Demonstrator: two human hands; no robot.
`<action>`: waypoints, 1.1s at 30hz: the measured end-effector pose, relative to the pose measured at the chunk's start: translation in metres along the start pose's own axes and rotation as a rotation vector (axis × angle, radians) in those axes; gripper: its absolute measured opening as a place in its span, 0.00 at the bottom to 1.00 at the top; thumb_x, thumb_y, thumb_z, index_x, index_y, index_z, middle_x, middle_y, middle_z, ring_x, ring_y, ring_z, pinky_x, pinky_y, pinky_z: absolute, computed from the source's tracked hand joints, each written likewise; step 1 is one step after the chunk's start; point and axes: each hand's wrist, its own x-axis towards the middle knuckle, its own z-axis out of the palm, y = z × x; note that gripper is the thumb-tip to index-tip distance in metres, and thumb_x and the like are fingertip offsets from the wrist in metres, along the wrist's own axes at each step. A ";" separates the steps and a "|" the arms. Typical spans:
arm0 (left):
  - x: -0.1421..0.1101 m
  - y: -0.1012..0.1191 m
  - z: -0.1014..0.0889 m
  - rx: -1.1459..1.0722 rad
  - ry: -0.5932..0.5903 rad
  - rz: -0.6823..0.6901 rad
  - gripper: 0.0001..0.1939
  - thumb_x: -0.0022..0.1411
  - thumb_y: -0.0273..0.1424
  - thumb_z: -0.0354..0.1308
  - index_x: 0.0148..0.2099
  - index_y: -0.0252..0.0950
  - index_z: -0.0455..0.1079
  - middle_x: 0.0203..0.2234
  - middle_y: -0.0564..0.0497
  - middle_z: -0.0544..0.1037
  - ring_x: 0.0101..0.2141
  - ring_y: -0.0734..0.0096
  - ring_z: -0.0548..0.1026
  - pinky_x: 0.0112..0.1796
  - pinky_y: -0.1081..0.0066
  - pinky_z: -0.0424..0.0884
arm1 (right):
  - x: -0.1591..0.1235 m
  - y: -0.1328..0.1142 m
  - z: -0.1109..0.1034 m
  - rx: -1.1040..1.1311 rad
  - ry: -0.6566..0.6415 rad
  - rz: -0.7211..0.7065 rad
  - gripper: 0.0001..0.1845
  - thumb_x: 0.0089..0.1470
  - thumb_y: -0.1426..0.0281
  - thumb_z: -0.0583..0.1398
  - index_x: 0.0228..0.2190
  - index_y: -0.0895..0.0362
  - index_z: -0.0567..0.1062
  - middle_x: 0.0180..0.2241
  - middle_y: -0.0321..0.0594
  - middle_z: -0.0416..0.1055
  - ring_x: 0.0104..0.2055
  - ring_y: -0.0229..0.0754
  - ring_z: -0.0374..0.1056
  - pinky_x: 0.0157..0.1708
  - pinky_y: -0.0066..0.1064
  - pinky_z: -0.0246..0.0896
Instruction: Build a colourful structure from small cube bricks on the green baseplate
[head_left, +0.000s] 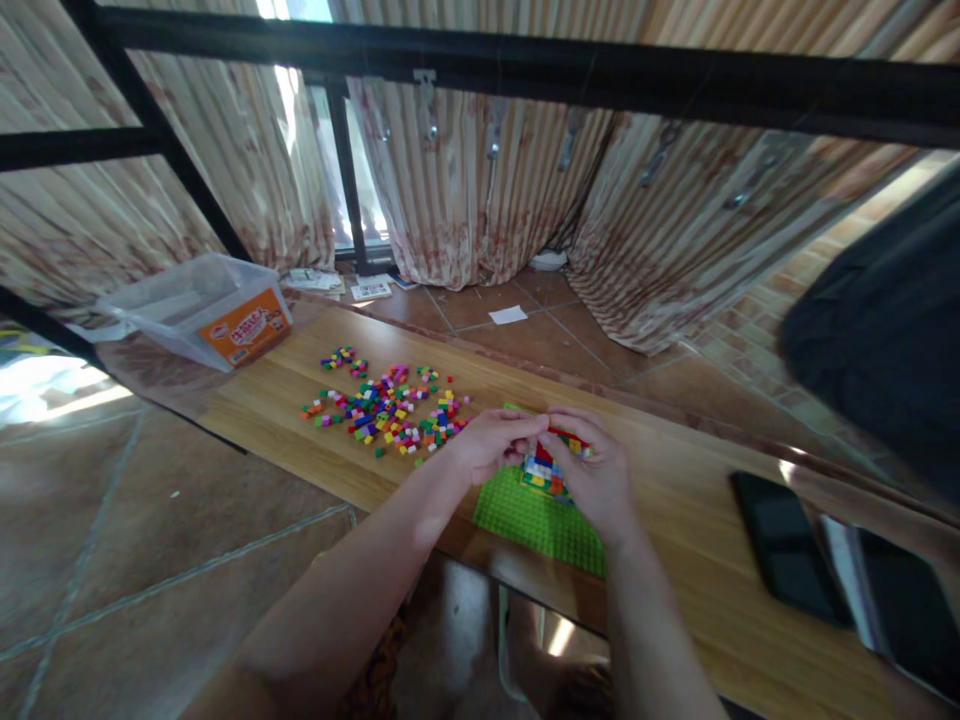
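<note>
A small structure of toy bricks [541, 470], in red, blue, white, yellow and orange, stands on a green studded baseplate [525, 515]. My left hand [495, 440] reaches in from its left side, with thumb and fingers pinched together at its top; whatever is between the fingertips is hidden. From the other side my right hand [600, 475] curls around the structure, its thumb and forefinger closed on the upper red bricks. The fingertips of both hands almost meet there and cover part of the structure.
Loose toy bricks [390, 405] lie scattered left of the baseplate on the wooden table [675, 500]. A clear plastic bin [187, 305] with an orange label sits at the far left end. Dark tablet-like devices [787, 545] lie at the right. A black metal bar [525, 75] crosses before curtains.
</note>
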 end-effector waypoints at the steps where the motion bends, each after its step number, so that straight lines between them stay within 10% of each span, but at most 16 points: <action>1: 0.000 0.000 0.000 -0.010 -0.009 -0.003 0.22 0.39 0.41 0.72 0.27 0.30 0.69 0.18 0.58 0.65 0.19 0.86 0.59 0.21 0.78 0.51 | 0.000 0.000 0.001 -0.007 0.005 -0.001 0.09 0.52 0.63 0.62 0.36 0.50 0.79 0.43 0.40 0.74 0.47 0.43 0.68 0.50 0.40 0.62; 14: 0.002 0.000 0.002 0.254 0.196 0.123 0.11 0.52 0.35 0.61 0.29 0.30 0.72 0.18 0.57 0.67 0.18 0.85 0.57 0.21 0.77 0.49 | 0.002 0.026 -0.022 -0.164 0.257 0.220 0.15 0.51 0.57 0.60 0.32 0.53 0.80 0.36 0.41 0.78 0.42 0.45 0.72 0.46 0.38 0.64; 25: 0.012 -0.018 0.000 0.455 0.187 0.218 0.09 0.54 0.28 0.55 0.29 0.31 0.76 0.19 0.54 0.73 0.24 0.77 0.67 0.29 0.75 0.63 | 0.000 0.036 -0.004 -0.182 0.002 0.155 0.11 0.50 0.57 0.62 0.32 0.48 0.81 0.41 0.40 0.75 0.45 0.45 0.69 0.50 0.44 0.61; 33: 0.013 -0.023 -0.003 0.650 0.157 0.255 0.12 0.56 0.28 0.52 0.31 0.32 0.77 0.20 0.55 0.73 0.25 0.75 0.67 0.32 0.73 0.63 | -0.001 0.048 0.002 -0.100 0.068 0.245 0.10 0.46 0.59 0.63 0.29 0.48 0.81 0.41 0.39 0.75 0.46 0.45 0.69 0.51 0.44 0.62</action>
